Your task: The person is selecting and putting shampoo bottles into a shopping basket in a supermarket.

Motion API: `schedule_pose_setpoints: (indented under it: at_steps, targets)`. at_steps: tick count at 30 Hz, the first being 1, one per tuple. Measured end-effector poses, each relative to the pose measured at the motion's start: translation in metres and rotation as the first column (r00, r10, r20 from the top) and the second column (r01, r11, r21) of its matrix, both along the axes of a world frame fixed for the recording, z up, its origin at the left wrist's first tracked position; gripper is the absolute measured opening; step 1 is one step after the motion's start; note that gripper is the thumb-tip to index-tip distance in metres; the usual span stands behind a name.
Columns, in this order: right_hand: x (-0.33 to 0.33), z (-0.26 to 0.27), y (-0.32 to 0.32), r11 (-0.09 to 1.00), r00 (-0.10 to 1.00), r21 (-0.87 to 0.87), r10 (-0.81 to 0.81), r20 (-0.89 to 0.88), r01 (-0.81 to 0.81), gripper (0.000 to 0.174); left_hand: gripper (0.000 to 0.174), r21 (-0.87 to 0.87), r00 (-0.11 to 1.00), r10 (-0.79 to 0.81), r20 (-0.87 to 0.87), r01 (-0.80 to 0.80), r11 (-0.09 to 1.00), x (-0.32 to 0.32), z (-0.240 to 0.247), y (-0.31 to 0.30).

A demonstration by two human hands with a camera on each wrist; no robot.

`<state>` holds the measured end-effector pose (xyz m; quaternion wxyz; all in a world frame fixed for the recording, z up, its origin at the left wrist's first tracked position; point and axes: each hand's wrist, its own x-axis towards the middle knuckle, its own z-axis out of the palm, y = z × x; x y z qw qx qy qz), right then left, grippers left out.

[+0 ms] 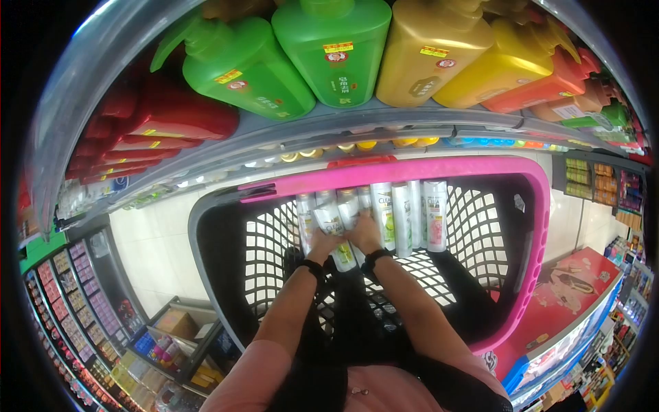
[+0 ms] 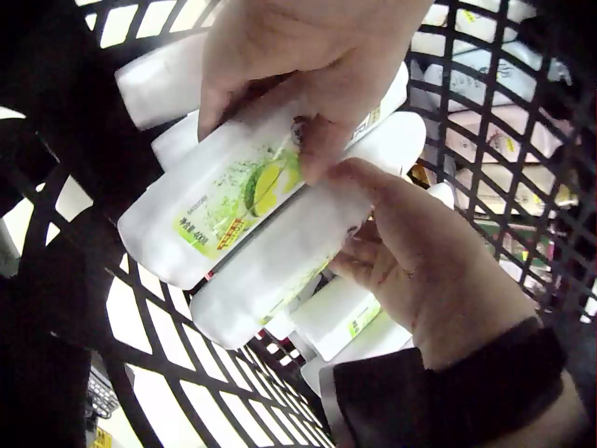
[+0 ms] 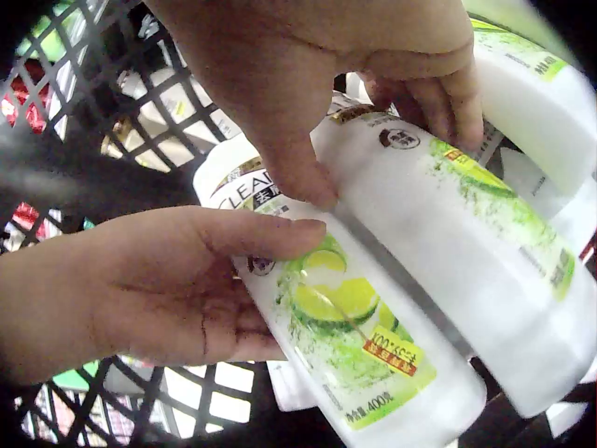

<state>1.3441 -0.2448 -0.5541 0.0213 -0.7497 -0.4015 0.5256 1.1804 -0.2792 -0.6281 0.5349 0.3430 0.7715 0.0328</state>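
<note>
My left hand (image 1: 324,245) grips a white shampoo bottle (image 3: 359,327) marked CLEAR, with a lime picture and a yellow price sticker. The thumb lies across its front, fingers behind. Right beside it, my right hand (image 1: 365,233) grips a similar white bottle (image 3: 457,233), thumb between the two bottles and fingers round its far side. Both bottles lean side by side inside a shopping basket (image 1: 357,176) with a pink rim and black mesh walls. More white bottles (image 1: 434,216) stand in a row along the basket's far wall, to the right of my hands.
Above the basket, a shelf carries large pump bottles: green (image 1: 240,72), gold (image 1: 429,58) and dark red (image 1: 178,113). Its front edge (image 1: 391,117) overhangs the far rim. A red printed box (image 1: 576,275) stands to the right, display racks (image 1: 75,288) to the left.
</note>
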Motion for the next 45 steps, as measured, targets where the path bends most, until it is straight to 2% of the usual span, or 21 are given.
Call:
schedule_pose_setpoints:
  at_steps: [1,4,7,8,10,12,13,15,16,17,18,19,23,25,27,28,32,34,39,41,45]
  targets:
    - [0.0,-0.003,-0.001,1.0,1.0,0.006,0.001,-0.004,-0.001,0.07,0.075,-0.034,0.989,0.005,0.148,0.0,0.999,-0.006,-0.001,0.002]
    - [0.005,-0.006,-0.001,0.993,0.994,0.058,-0.096,-0.054,0.099,0.076,0.072,0.06,0.973,-0.091,0.211,0.08,0.995,-0.005,0.015,0.009]
    - [0.008,0.002,0.009,0.997,0.999,-0.08,0.017,-0.029,-0.019,0.082,0.062,0.04,0.966,-0.124,0.227,0.118,0.992,0.004,0.096,0.035]
    - [0.014,0.008,0.008,0.996,0.995,-0.049,0.069,-0.071,-0.072,0.078,0.051,0.07,0.98,-0.084,0.18,0.072,0.995,0.009,0.108,0.036]
    - [0.018,0.044,0.01,0.991,0.982,0.007,0.133,-0.136,-0.133,0.063,0.05,0.027,0.97,-0.039,0.24,0.034,0.999,0.009,0.164,0.053]
    - [0.024,0.048,0.003,0.983,0.972,0.083,0.177,-0.153,-0.166,0.066,0.05,0.003,0.936,0.02,0.35,-0.023,1.0,0.009,0.211,0.064]
    - [0.025,0.081,0.006,0.97,0.958,0.146,0.219,-0.184,-0.194,0.07,0.05,0.034,0.932,0.017,0.363,-0.031,0.999,0.007,0.22,0.061]
    - [0.035,0.146,0.012,0.926,0.897,0.251,0.346,-0.274,-0.281,0.082,0.052,0.218,0.886,-0.042,0.462,-0.067,0.974,-0.005,0.236,0.054]
    - [0.041,0.151,0.009,0.885,0.872,0.394,0.382,-0.307,-0.249,0.079,0.054,0.256,0.841,-0.046,0.54,-0.111,0.96,-0.003,0.277,0.054]
    - [0.037,0.19,0.005,0.863,0.842,0.498,0.33,-0.427,-0.085,0.075,0.054,0.294,0.846,-0.031,0.532,-0.15,0.944,-0.008,0.309,0.048]
    - [0.034,0.25,0.008,0.876,0.867,0.46,0.335,-0.37,-0.142,0.075,0.056,0.399,0.887,-0.172,0.429,-0.015,0.917,-0.013,0.335,0.042]
    - [0.036,0.247,0.007,0.808,0.88,0.569,0.375,-0.291,-0.156,0.074,0.057,0.48,0.905,-0.3,0.303,0.127,0.868,-0.02,0.36,0.037]
    - [0.048,0.267,-0.013,0.743,0.9,0.642,0.392,-0.192,-0.187,0.088,0.057,0.727,0.912,-0.368,0.179,0.13,0.674,-0.062,0.453,-0.011]
    - [0.051,0.3,-0.029,0.791,0.887,0.59,0.377,-0.266,-0.159,0.081,0.056,0.81,0.898,-0.438,-0.046,0.29,0.509,-0.093,0.474,-0.042]
    - [0.046,0.336,-0.049,0.776,0.915,0.617,0.336,-0.225,-0.133,0.076,0.056,0.725,0.933,-0.213,0.289,-0.069,0.685,-0.119,0.505,-0.071]
    - [0.043,0.354,-0.057,0.734,0.925,0.655,0.352,-0.141,-0.179,0.076,0.055,0.728,0.955,-0.147,0.258,-0.092,0.679,-0.126,0.536,-0.083]
    - [0.013,0.397,-0.088,0.652,0.951,0.73,0.31,-0.009,-0.205,0.078,0.056,0.769,0.982,-0.078,0.171,-0.083,0.634,-0.177,0.564,-0.122]
    - [-0.002,0.4,-0.097,0.648,0.956,0.706,0.242,0.166,-0.286,0.079,0.056,0.796,0.987,-0.048,0.153,-0.094,0.598,-0.2,0.576,-0.131]
    - [-0.049,0.447,-0.116,0.66,0.974,0.716,0.152,0.17,-0.228,0.08,0.059,0.862,0.986,-0.019,0.163,-0.133,0.49,-0.251,0.598,-0.138]
    - [-0.07,0.452,-0.119,0.572,0.996,0.817,0.085,0.026,-0.07,0.076,0.059,0.891,0.983,-0.023,0.18,-0.153,0.427,-0.277,0.596,-0.138]
    - [-0.156,0.499,-0.129,0.471,0.991,0.873,0.033,0.128,-0.128,0.071,0.055,0.937,0.99,-0.054,0.134,-0.109,0.333,-0.354,0.594,-0.147]
